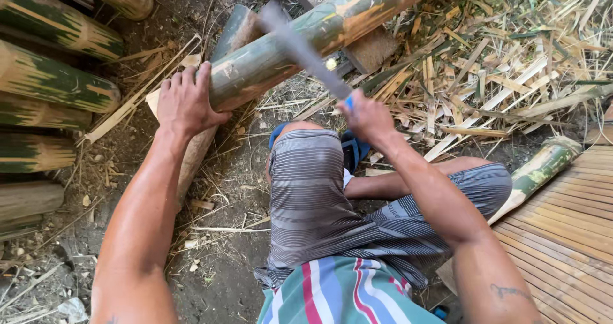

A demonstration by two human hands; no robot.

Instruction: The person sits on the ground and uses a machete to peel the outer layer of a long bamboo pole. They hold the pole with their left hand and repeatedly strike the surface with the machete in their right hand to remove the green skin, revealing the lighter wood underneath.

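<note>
Green bamboo pole [319, 33] lies slanted on the ground above the knee, its near end gripped by the left hand [186, 100], while the right hand [365, 116] is closed around a blurred blade [303, 52] crossing it.

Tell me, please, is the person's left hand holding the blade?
No, the left hand grips the end of the green bamboo pole, while the right hand holds the blade.

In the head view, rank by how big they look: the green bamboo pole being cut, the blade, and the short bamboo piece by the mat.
1. bamboo pole
2. blade, blurred
3. short bamboo piece; close to the blade, unsure.
</note>
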